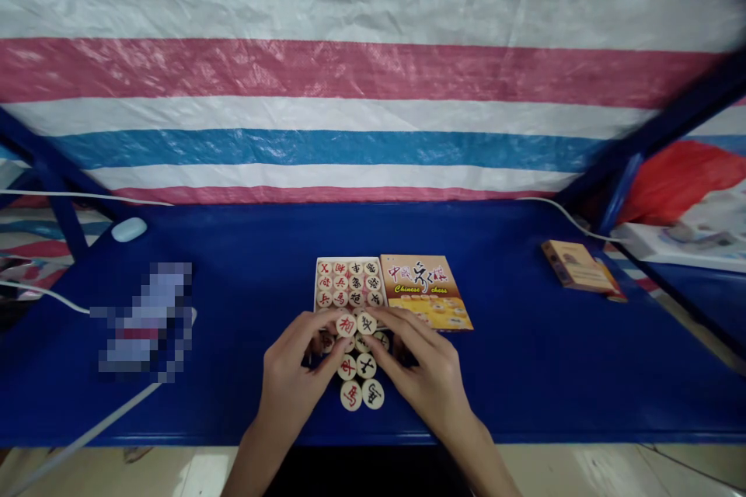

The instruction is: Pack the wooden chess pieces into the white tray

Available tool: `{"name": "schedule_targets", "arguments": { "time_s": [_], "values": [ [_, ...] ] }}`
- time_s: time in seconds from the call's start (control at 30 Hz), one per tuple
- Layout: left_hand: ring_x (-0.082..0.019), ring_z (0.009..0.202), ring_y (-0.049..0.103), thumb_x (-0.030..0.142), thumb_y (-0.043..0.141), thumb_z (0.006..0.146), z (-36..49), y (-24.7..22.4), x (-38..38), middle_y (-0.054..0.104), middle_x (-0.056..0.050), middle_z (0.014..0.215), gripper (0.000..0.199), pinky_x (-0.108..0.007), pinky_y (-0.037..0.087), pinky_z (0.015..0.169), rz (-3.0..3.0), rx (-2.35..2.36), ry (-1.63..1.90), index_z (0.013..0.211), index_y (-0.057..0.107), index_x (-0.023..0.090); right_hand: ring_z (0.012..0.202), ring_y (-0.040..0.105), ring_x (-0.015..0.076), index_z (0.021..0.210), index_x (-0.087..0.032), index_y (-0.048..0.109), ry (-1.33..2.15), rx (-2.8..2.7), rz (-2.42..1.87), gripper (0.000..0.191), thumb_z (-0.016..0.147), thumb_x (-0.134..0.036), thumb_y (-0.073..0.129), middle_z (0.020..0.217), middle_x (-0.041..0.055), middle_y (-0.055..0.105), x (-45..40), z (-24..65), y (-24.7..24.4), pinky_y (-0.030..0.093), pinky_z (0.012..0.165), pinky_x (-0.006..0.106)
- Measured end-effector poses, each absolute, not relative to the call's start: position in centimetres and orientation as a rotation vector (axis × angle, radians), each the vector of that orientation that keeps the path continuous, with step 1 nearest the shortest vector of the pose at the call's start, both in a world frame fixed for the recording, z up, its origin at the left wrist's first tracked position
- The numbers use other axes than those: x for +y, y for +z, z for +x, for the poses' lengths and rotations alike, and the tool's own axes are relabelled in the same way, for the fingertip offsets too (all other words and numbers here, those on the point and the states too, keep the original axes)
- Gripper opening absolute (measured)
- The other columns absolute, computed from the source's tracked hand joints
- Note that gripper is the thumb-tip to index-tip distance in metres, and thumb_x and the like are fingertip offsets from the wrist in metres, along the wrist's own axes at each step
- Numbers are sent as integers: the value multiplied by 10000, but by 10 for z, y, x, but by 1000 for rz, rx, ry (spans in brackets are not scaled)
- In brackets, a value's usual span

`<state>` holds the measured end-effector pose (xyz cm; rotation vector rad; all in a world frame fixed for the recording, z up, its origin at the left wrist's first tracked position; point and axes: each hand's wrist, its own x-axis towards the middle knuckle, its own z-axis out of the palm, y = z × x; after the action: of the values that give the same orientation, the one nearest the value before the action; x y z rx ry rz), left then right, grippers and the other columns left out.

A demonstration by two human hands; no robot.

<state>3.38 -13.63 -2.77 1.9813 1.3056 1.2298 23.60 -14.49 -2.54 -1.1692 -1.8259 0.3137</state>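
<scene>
My left hand (306, 349) pinches a Chinese chess piece with a red character (346, 324) between thumb and finger. Beside it, my right hand (416, 349) grips a Chinese chess piece with a black character (366, 323). The two pieces are side by side, faces up. Just beyond them lies an open box (318, 261) with rows of red and black pieces inside; its near part is hidden by my hands. Toward me, more pieces rest on the table, among them a red-marked piece (350, 395) and a black-marked piece (373, 394).
The Chinese chess lid (428, 291) lies right of the box on the blue table (245, 248). A small cardboard box (574, 265) is at the right. A white mouse-like object (129, 230), a pixelated item (145, 318) and a white cable (110, 421) are at the left.
</scene>
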Motion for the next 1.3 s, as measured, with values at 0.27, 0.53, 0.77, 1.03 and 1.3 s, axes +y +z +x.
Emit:
{"name": "schedule_targets", "arguments": {
  "time_s": [0.27,0.53,0.77,1.03,1.3],
  "values": [
    [-237,1056,621,307,751,878,24,-26,-125,677,-51,1149,216,-408,553,861,1977,1677,1273,1089,712,281,844,696,176,1195,-265,717,133,-1667,-1390,250,948,-265,679,1084,45,749,-141,243,-27,590,751,348],
    [-254,1317,509,248,608,975,25,-29,-123,631,-42,1338,302,-526,464,1099,2068,1583,1185,1266,659,311,1098,642,233,1258,-257,690,54,-1766,-1383,304,961,-214,642,1180,33,742,-139,244,-26,524,981,442],
    [-251,1402,450,218,589,987,26,-32,-123,611,-7,1394,239,-548,447,1134,2133,1550,1127,1170,700,323,1147,609,245,1333,-288,657,113,-1887,-1341,395,979,-143,557,1202,10,743,-140,245,-28,498,998,472],
    [-248,1346,520,271,585,994,23,-33,-126,618,-29,1376,269,-542,482,1117,2024,1608,1173,1237,678,336,1134,622,230,1316,-293,659,114,-1851,-1367,354,995,-183,557,1180,5,745,-141,246,-28,504,971,460],
    [-246,1340,557,327,540,1018,22,-39,-125,658,-22,1363,326,-549,495,1119,1914,1621,1146,1330,631,348,1369,547,260,1388,-260,609,-29,-1762,-1555,371,1039,-246,481,1396,33,659,-140,251,-34,416,1143,554]
  ]
}}
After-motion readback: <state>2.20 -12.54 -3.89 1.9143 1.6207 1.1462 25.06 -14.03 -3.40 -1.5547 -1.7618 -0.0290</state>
